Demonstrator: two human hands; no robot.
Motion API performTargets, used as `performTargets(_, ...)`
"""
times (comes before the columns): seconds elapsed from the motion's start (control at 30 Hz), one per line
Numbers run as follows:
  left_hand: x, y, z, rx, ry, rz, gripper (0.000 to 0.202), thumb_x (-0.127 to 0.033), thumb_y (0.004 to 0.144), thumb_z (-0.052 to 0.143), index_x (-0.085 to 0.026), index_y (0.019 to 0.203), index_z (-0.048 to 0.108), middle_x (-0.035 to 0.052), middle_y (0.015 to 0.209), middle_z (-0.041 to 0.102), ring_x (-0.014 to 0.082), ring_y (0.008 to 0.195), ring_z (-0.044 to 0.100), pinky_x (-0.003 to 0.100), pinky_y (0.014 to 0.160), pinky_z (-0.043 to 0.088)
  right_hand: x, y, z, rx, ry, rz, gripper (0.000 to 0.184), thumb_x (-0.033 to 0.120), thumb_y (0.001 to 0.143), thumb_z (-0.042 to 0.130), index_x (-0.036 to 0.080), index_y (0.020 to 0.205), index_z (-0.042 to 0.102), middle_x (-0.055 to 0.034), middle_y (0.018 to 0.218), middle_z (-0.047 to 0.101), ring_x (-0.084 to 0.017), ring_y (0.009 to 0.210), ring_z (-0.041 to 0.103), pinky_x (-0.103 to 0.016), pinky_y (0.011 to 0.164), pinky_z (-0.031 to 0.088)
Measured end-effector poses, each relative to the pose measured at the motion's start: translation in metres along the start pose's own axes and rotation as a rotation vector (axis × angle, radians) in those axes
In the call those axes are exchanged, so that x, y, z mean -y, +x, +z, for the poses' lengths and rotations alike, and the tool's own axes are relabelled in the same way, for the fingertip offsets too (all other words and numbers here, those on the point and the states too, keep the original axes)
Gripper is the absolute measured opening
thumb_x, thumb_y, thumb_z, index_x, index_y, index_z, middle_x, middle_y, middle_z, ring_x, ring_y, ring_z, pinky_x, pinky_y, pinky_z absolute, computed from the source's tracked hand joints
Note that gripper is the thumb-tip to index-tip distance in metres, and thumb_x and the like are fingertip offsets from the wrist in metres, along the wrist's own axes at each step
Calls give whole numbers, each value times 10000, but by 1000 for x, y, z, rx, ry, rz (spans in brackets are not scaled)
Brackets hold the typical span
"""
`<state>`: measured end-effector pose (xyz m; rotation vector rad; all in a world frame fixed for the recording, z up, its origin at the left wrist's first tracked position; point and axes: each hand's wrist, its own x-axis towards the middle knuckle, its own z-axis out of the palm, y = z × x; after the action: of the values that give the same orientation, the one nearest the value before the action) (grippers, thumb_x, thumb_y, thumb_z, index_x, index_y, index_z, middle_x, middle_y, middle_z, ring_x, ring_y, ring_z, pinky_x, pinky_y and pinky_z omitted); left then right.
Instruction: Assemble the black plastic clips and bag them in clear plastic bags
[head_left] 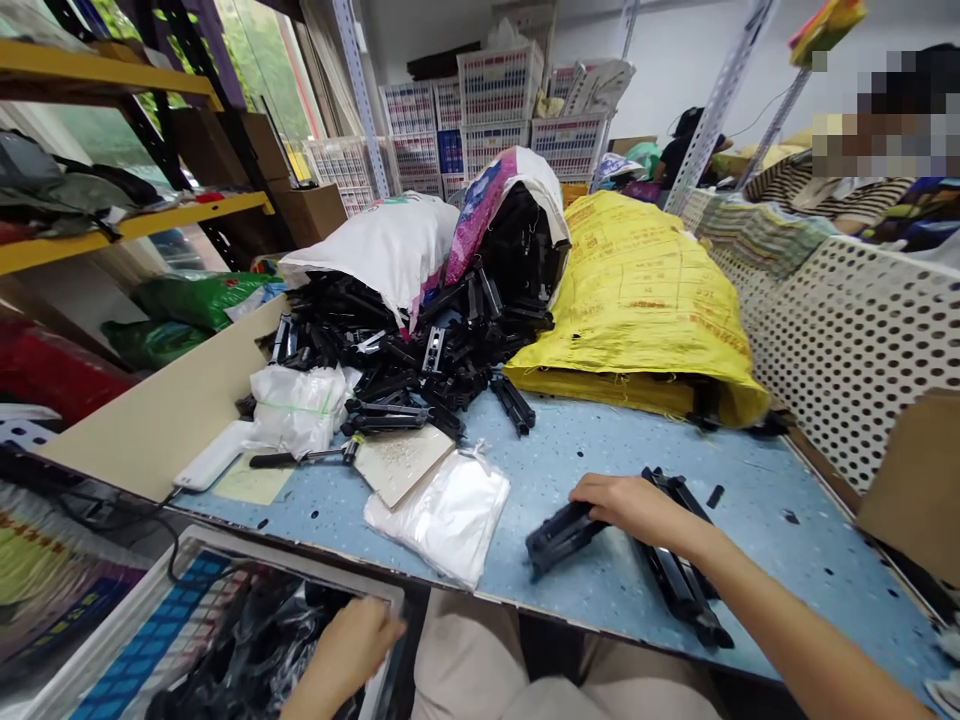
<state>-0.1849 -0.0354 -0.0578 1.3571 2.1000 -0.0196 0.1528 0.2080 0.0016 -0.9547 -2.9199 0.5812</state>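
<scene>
My right hand (pixel 626 505) is closed around a long black plastic part (pixel 559 540), held low over the blue tabletop (pixel 487 440). Under my right forearm more black parts of the same kind (pixel 679 580) lie side by side. My left hand (pixel 360 635), smeared by motion, is above the right edge of a white crate (pixel 199 540) below the table's front edge; its fingers are too blurred to read. Black pieces in clear plastic wrapping (pixel 262 640) fill that crate. Between my hands lies a stack of white plastic bags (pixel 450 510) with a tile (pixel 401 465) on top.
A heap of black parts (pixel 442 350) spills from white sacks (pixel 382 240) at the back. To its right lies a yellow sack (pixel 645 300). A hammer (pixel 307 457) and a bundle of clear bags (pixel 300 405) are at left. A perforated white panel (pixel 862 330) borders the right side; people sit beyond.
</scene>
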Motion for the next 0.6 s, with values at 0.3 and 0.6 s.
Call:
performTargets(0.3, -114, 64, -31, -380, -226, 303, 131, -121, 773, 548, -148, 671, 625, 108, 866, 648, 239, 857, 596, 331, 757, 433, 51, 12, 53, -139, 1288, 294, 478, 509, 787, 619, 176, 1129, 639, -57, 936, 681, -210, 756, 668, -342, 698, 501)
performTargets(0.6, -81, 80, -40, -271, -523, 279, 244, -290, 768, 503, -165, 579, 594, -13, 551, 565, 157, 619, 543, 242, 572, 382, 88, 29, 71, -200, 1821, 362, 316, 440, 750, 736, 159, 885, 681, -54, 834, 706, -196, 789, 696, -255, 625, 534)
